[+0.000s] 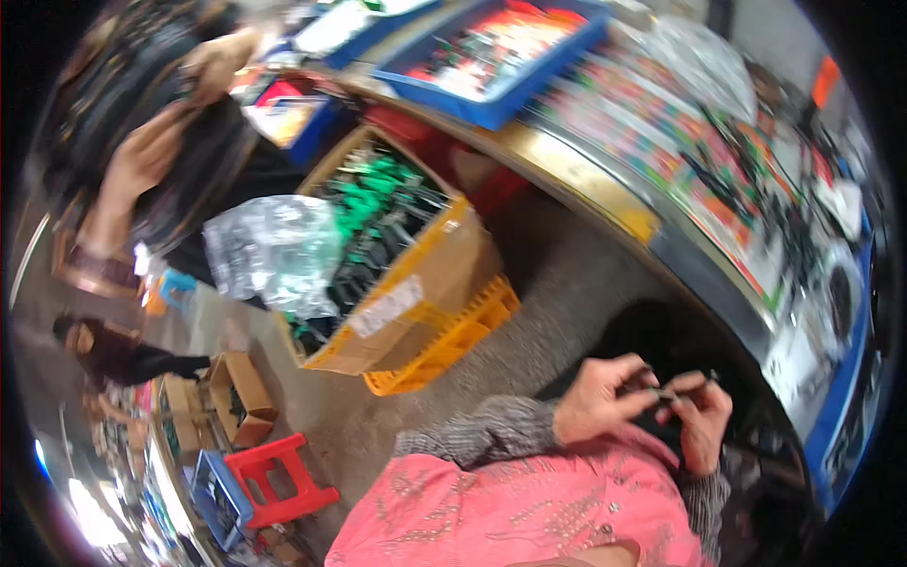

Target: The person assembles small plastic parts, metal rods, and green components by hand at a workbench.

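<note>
My left hand (600,402) and my right hand (702,420) are close together over my lap, in front of a pink garment (510,506). The fingertips of both are pinched round a small dark piece (664,393), too small and blurred to name. Its ends barely show between the fingers. To the right of my hands is the edge of a metal-rimmed worktable (727,302). Dark slender parts (732,180) lie on the table beyond my hands.
An open cardboard box (406,326) of green and black parts stands on a yellow crate (444,345), with a clear plastic bag (274,250) over its side. A blue tray (491,113) sits on the table. Another person's hand (146,156) is at upper left; a red stool (279,477) is at lower left.
</note>
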A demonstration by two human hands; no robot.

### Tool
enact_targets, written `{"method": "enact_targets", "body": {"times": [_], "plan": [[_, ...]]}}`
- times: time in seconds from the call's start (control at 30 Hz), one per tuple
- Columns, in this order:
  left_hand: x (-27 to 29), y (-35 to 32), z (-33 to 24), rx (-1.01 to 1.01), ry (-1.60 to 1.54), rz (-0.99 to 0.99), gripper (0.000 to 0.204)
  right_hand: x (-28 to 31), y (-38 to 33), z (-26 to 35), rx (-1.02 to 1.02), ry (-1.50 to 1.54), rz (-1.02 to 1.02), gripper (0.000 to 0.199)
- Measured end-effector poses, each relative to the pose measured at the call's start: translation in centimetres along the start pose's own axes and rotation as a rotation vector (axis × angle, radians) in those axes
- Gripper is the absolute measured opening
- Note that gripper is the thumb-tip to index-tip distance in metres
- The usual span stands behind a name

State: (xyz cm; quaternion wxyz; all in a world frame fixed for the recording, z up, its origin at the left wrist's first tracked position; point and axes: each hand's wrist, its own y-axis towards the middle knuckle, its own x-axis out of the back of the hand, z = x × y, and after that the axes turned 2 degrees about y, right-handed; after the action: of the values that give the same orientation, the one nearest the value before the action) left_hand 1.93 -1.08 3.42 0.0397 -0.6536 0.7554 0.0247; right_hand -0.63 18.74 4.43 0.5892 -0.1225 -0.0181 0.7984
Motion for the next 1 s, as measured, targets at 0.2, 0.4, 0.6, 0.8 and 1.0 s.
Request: {"method": "enact_targets", "body": {"times": [0.2, 0.4, 0.6, 0.8, 1.0], "plan": [[0.1, -0.5, -1.4, 0.063, -0.024, -0.081, 0.017, 0.3, 1.0, 0.5, 0.008, 0.100, 0.123, 0.010], [-0.4, 0.5, -0.8, 0.033, 0.021, -0.026, 0.020, 2.0, 0.8, -1.1, 0.048, 0.257, 0.127, 0.013], [-1.2, 0.4, -0.6, -0.028, 0.120, -0.024, 0.020, 2.8, 0.6, -1.8, 0.049, 0.346, 0.155, 0.014], [-1.3, 1.1, -0.5, -0.021, 0.210, -0.008, 0.019, 3.4, 1.0, -2.4, 0.031, 0.374, 0.147, 0.015], [-1.3, 1.6, 0.1, -0.047, 0.266, 0.005, 0.020, 3.6, 1.4, -2.9, 0.030, 0.379, 0.142, 0.015]]}}
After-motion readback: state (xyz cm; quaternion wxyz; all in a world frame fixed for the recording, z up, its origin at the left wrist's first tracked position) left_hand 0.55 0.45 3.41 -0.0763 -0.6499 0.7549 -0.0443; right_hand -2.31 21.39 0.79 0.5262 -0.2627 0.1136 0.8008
